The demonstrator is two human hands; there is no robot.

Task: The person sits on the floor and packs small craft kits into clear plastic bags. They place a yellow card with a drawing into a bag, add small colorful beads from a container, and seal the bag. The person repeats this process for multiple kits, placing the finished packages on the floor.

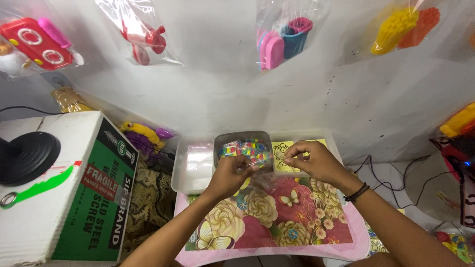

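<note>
While the left hand (228, 175) pinches one end of a small clear plastic bag (262, 174), the right hand (309, 160) pinches its far end; the bag stretches sideways between both grips, just before a grey tray (242, 136) of colourful beads.

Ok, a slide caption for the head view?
Both hands hold a small clear bag before a box of colourful bracelets.

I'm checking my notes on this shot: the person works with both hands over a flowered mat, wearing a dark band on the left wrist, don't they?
Not quite. In the head view the dark band sits on the right wrist, behind the right hand; the left hand has a bare wrist. Both hands do work over the flowered mat.
</note>
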